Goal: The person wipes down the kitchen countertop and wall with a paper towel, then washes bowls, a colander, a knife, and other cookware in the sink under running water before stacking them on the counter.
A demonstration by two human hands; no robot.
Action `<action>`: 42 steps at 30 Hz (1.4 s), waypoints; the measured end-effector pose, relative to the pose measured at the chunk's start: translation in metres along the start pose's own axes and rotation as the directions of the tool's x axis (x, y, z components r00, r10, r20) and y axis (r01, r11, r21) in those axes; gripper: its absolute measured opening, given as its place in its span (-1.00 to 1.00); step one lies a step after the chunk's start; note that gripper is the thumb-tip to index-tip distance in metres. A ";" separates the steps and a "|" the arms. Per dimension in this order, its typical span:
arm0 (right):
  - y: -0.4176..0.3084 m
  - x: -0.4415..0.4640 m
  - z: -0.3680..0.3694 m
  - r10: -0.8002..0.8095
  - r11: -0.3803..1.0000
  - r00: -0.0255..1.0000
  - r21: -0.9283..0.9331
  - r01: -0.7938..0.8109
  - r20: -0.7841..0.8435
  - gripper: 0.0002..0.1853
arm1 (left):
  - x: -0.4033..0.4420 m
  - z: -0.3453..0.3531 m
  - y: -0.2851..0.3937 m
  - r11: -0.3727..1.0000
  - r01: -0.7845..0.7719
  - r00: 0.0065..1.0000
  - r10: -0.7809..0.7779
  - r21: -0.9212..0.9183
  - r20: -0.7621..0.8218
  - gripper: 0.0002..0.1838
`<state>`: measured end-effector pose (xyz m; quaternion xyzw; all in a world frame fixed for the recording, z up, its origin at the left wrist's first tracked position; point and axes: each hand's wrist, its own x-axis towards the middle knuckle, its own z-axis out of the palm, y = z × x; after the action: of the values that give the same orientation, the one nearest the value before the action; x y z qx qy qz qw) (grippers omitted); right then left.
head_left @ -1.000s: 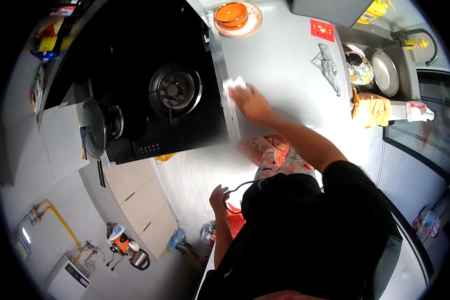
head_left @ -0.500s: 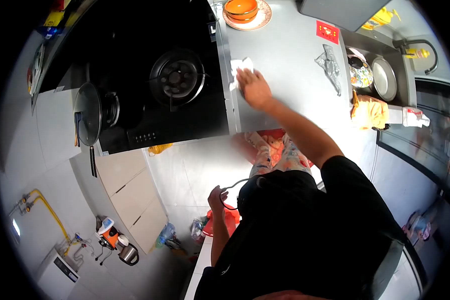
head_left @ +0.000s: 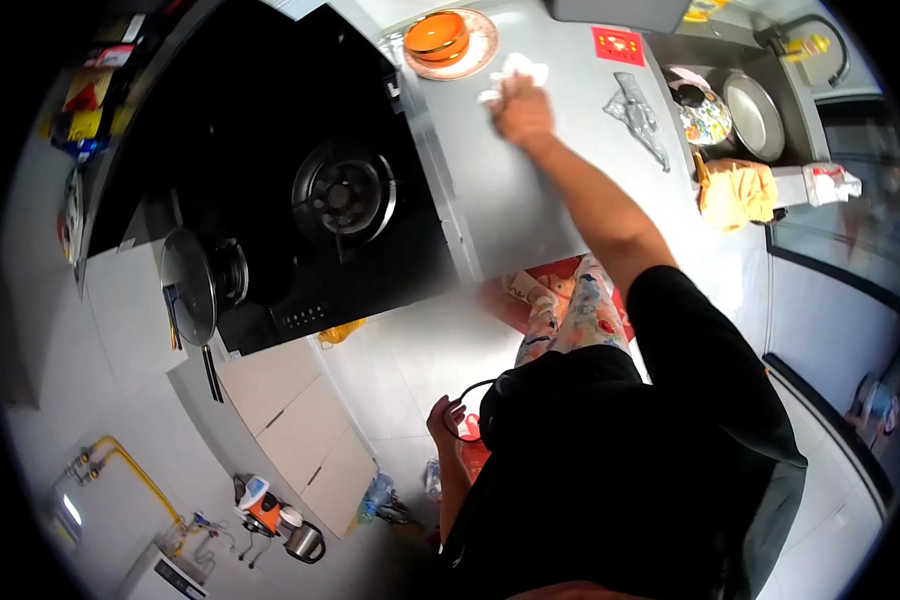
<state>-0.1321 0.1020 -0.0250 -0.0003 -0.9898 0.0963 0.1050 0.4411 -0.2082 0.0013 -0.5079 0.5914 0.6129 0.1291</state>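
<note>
My right hand (head_left: 523, 115) presses a crumpled white wipe (head_left: 518, 72) onto the grey countertop (head_left: 500, 215), its fingers bent over the wipe; whether it is paper or cloth I cannot tell. Just left of it, orange bowls (head_left: 437, 36) are stacked on a patterned plate (head_left: 483, 55). A crumpled clear plastic bag (head_left: 638, 120) and a red card (head_left: 618, 46) lie to its right. Down by my waist, my left hand (head_left: 444, 420) has its fingers curled around a black cable (head_left: 476, 386) that loops to my shirt.
Left of the counter is a black gas stove (head_left: 260, 130) with a burner (head_left: 343, 195) and a lidded pan (head_left: 192, 285). The sink (head_left: 660, 60) at right holds a pale pan (head_left: 753, 115); an orange cloth (head_left: 735, 195) hangs over its edge. Drawers (head_left: 290, 420) stand below the stove.
My right hand has slid the wipe away from the stove's edge, farther back along the counter towards the plate. My left hand still holds the cable. The camera view has turned slightly.
</note>
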 end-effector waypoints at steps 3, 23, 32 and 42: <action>-0.060 -0.054 -0.021 -0.113 0.914 0.988 0.401 0.061 0.106 -0.40 | 0.002 -0.001 0.009 0.995 0.033 0.999 -0.035 0.089 0.020 -0.58; 0.088 -0.171 -0.087 -0.129 0.984 0.955 0.152 0.090 0.268 -0.28 | 0.042 0.058 0.110 0.946 -0.107 0.961 0.019 0.307 0.275 -0.59; 0.188 -0.215 -0.121 0.288 0.948 0.949 0.099 -0.301 0.126 -0.33 | 0.046 0.231 0.236 0.702 -0.626 0.761 0.456 0.339 0.462 -0.68; 0.198 -0.234 -0.142 0.151 0.968 0.967 0.169 -0.187 0.206 -0.29 | -0.017 0.601 0.314 -0.328 -0.888 0.114 0.519 0.321 0.847 -0.39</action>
<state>0.1219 0.3188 0.0249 -0.0659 -0.9781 0.1974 0.0003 -0.0719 0.2299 0.0709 0.2764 0.9359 0.2142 0.0434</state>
